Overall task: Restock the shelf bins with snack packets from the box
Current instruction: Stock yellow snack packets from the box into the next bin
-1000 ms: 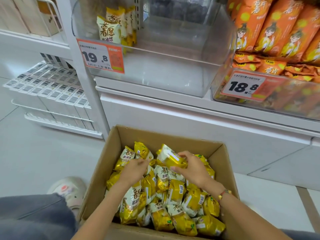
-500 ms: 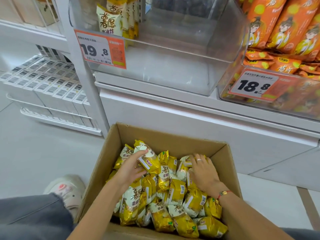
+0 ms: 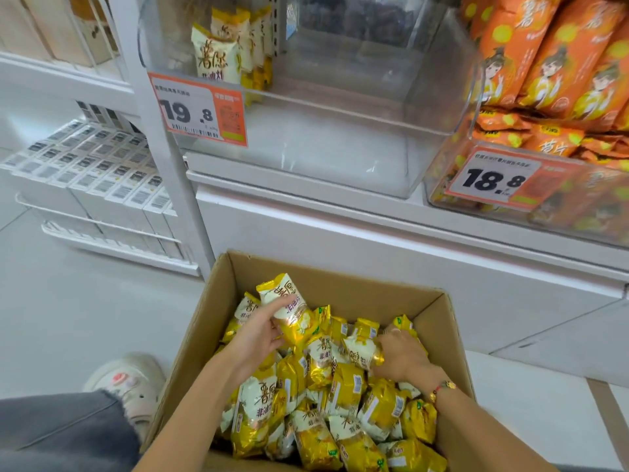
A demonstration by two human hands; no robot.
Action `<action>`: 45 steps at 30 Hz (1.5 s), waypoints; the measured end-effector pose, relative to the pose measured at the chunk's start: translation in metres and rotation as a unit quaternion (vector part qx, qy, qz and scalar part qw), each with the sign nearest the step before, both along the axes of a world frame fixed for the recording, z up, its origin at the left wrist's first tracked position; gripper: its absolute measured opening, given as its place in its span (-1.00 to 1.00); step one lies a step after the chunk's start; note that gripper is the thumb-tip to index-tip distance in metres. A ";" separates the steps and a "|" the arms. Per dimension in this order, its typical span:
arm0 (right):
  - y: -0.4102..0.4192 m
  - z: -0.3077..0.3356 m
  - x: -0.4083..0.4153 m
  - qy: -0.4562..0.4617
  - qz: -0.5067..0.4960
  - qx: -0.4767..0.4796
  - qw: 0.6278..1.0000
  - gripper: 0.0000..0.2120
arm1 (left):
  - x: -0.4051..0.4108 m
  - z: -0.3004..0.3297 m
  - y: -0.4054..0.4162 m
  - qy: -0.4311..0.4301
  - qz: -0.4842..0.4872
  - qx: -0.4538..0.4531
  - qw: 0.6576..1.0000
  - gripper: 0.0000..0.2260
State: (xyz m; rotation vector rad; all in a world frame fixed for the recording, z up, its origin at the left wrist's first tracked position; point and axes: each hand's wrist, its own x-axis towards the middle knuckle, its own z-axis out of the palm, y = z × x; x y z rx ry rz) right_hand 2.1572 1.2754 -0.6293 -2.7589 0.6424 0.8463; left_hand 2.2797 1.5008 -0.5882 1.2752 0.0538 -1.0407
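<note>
Loads of yellow-and-white foil snack packets (image 3: pixel 326 396) fill the open brown cardboard box (image 3: pixel 343 284) on the floor. Left hand (image 3: pixel 258 332) grips 1 packet (image 3: pixel 289 308), lifted a bit above the pile; right hand (image 3: pixel 400 356) is curled round another packet (image 3: pixel 357 349) lying on the heap. Above sits the clear plastic shelf bin (image 3: pixel 340 137) with a few matching packets (image 3: pixel 224 52) at its back left, behind an orange 19.8 price tag (image 3: pixel 199 109).

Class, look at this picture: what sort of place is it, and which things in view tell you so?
Most likely a shop aisle. Clear shelf bins carry price tags reading 19.8 and 18.8, and a cardboard box of yellow snack packets sits on the floor below.
</note>
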 end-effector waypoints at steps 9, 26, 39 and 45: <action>0.045 0.141 0.049 -0.199 -0.195 0.520 0.808 -0.55 | 0.039 0.082 0.009 -0.098 0.229 -0.059 0.967 -0.64; 0.069 0.341 0.169 -0.451 -0.095 0.464 0.757 -0.35 | 0.102 0.236 0.023 -0.272 0.449 -0.137 0.840 -0.78; 0.102 0.313 0.282 -0.388 0.013 0.226 0.893 -0.45 | 0.114 0.201 0.057 -0.232 0.408 -0.136 0.873 -0.86; 0.107 0.307 0.294 -0.319 -0.043 0.280 0.904 -0.46 | 0.117 0.195 0.060 -0.225 0.401 -0.132 0.878 -0.80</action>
